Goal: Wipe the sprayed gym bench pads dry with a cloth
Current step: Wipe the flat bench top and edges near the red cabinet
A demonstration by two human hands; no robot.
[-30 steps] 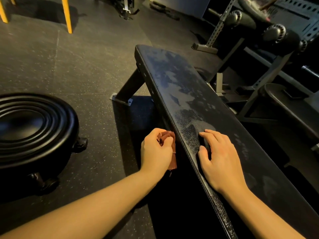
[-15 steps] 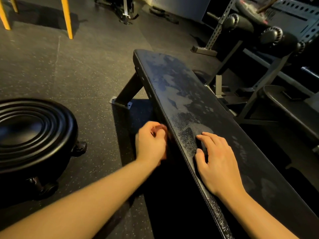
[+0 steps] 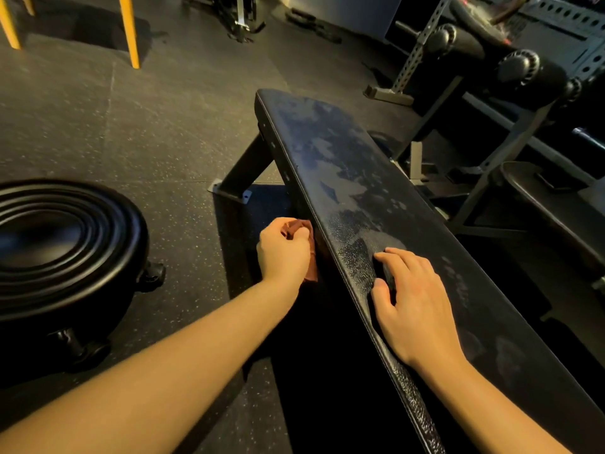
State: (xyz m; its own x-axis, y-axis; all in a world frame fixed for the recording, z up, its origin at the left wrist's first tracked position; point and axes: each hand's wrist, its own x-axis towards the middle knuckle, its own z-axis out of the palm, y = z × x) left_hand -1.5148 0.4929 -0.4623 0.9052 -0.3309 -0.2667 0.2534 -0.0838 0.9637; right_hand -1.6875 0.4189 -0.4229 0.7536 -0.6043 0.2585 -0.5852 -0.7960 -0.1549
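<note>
Right hand (image 3: 415, 306): laid flat on the surface (image 3: 360, 178), fingers relaxed, nothing held.
Left hand (image 3: 283, 250): clenched round the cloth (image 3: 294, 228), which was pressed to the surface's left side edge.
Cloth handling: judged light, limp, absorbent; best bunched in the palm.
Surface: textured padding, patchy spray film noted farther along.
Room: speckled rubber floor (image 3: 147, 126); rack (image 3: 422, 47) beyond.
</note>
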